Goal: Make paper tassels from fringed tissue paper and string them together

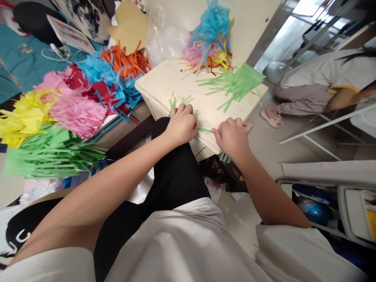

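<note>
Green strip (205, 130) near tabletop (163, 80) edge.

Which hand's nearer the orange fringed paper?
Left. The left hand is nearer the wearer and to the right of the orange fringed paper, apart from it; the right hand is farther right, beyond the left hand.

Centre of frame: tabletop (164, 78), with left hand (182, 124) and right hand (233, 137) at its near edge, a paper strip (206, 130) between them. On the tabletop, above the right hand, a fringed bundle (245, 81); higher up, a tassel pile (211, 29). Left side: heaped fringes (78, 115). Upper right: another person (311, 76).
</note>
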Demonstrator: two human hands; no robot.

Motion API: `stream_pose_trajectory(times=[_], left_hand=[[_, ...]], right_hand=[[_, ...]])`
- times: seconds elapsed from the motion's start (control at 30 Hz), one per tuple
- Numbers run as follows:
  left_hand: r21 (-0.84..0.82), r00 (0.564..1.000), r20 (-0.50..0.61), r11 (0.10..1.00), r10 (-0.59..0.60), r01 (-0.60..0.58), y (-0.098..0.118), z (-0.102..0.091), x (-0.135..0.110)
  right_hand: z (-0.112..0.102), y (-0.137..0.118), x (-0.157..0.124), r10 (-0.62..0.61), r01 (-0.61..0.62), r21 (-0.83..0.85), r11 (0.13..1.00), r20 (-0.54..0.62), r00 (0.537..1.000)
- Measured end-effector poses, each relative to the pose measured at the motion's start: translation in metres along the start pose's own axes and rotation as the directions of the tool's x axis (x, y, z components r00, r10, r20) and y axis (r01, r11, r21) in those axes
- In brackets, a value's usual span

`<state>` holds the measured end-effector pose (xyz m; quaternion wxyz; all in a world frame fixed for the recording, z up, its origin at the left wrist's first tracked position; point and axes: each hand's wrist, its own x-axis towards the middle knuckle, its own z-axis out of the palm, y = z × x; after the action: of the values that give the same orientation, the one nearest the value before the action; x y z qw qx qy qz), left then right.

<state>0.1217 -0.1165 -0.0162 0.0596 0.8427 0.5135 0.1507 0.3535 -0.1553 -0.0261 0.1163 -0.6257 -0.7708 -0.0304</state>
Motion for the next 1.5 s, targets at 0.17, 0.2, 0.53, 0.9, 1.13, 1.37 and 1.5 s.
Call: stream_pose_trajectory(times=[0.17,0.2,0.53,0.9,1.13,1.37,1.5], left_hand=[[-0.039,0.997,-0.05,0.997,0.062,-0.064,0.009,0.0,-0.008],[-0.049,0.995,-0.055,0.995,0.08,-0.082,0.01,0.001,-0.009],[-0.063,0.989,-0.079,0.99,0.124,-0.129,0.004,0.002,-0.013],[0.086,0.958,-0.066,0.959,0.278,-0.272,0.006,-0.005,-0.035],[0.19,0.926,0.003,0.909,0.378,-0.372,0.013,-0.013,-0.04],[0.053,0.917,-0.14,0.928,0.374,-0.37,0.012,-0.052,-0.069],[-0.108,0.972,-0.081,0.968,0.22,-0.228,0.003,-0.1,-0.091]], right_hand=[[-0.003,-0.001,-0.001,0.0,0.001,0.017,1.0,-0.052,0.999],[-0.005,-0.002,-0.001,0.006,-0.005,0.021,1.0,-0.056,0.998],[-0.015,-0.033,-0.032,-0.219,0.218,0.04,0.975,0.051,0.974],[-0.01,-0.013,-0.052,-0.123,0.125,0.053,0.991,-0.04,0.992],[0.0,-0.011,-0.061,-0.114,0.135,0.098,0.986,-0.195,0.974],[-0.046,-0.011,-0.049,-0.273,0.305,0.132,0.943,-0.216,0.937],[-0.079,-0.03,-0.018,-0.449,0.473,0.194,0.859,-0.157,0.88]])
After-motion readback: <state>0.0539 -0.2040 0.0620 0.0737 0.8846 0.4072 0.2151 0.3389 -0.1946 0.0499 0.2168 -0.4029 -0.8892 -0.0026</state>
